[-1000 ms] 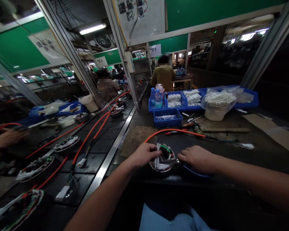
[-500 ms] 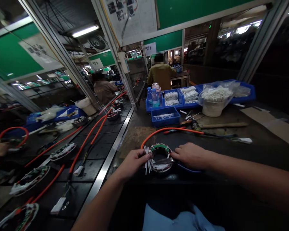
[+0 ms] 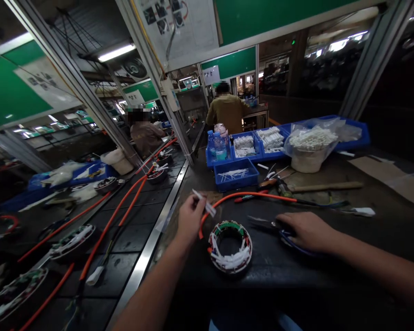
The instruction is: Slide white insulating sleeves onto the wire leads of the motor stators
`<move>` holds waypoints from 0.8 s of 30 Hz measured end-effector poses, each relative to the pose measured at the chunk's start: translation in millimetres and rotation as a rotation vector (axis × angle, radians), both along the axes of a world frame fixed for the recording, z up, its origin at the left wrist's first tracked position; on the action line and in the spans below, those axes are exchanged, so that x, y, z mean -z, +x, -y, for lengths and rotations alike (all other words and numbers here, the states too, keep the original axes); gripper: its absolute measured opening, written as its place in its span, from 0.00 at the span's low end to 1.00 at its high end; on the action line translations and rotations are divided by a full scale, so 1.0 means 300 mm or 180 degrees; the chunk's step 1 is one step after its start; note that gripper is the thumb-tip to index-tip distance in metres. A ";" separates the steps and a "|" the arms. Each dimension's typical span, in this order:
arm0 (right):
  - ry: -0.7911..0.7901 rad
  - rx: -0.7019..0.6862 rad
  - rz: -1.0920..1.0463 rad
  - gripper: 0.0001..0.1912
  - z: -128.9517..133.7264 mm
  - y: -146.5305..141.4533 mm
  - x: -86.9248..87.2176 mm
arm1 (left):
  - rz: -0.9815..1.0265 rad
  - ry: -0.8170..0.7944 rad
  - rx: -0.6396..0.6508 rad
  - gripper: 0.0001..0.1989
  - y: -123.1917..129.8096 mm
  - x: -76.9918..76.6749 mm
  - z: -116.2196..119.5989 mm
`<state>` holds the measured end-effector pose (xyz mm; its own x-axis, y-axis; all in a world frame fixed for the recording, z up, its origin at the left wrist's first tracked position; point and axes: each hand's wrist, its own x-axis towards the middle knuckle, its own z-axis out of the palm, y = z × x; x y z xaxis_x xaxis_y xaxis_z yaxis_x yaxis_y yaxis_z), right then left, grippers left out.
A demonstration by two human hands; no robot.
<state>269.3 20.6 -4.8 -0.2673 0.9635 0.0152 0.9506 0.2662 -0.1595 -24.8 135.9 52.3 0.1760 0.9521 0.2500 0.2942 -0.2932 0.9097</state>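
Wound ring (image 3: 230,261) on the bench (image 3: 276,269), both my hands full
I've got my left hand (image 3: 190,215) pinching a few white sticks (image 3: 209,208), while my right hand (image 3: 305,230) has its fingers wrapped round some scissors (image 3: 266,223), blades pointing left. Ring's sitting between the hands, touching neither, orange cable (image 3: 241,195) curving behind it.

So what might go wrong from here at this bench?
The metal scissors with dark blue handles, in the right hand, have tips close to the round white-and-green wired ring and the curved orange cable; they might nick either. The thin white strips pinched in the left hand could slip and drop.
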 end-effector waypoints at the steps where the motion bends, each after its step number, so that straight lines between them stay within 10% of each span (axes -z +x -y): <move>1: -0.0022 0.0046 -0.0070 0.23 -0.011 -0.009 0.005 | -0.0039 0.0134 -0.0078 0.18 0.057 -0.020 -0.065; 8: 0.0205 0.0132 0.0010 0.30 -0.082 -0.024 -0.021 | -0.1024 0.0283 0.0068 0.11 0.270 -0.096 -0.345; 16: 0.0412 0.1110 0.0889 0.18 -0.157 0.137 0.043 | -0.2496 0.1117 0.1441 0.15 0.066 0.059 0.200; 18: 0.0459 0.1113 0.0947 0.19 -0.164 0.124 0.047 | -0.2762 0.1610 0.1276 0.27 0.043 0.114 0.315; 24: 0.0815 0.0976 0.0920 0.14 -0.042 0.228 0.012 | -0.1671 0.1641 0.0307 0.16 0.041 0.176 0.378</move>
<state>337.6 33.2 -8.4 -0.0002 0.9735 0.2289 0.9870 -0.0366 0.1562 -12.4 22.5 -0.5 0.4722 0.7110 0.5210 0.6038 -0.6915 0.3964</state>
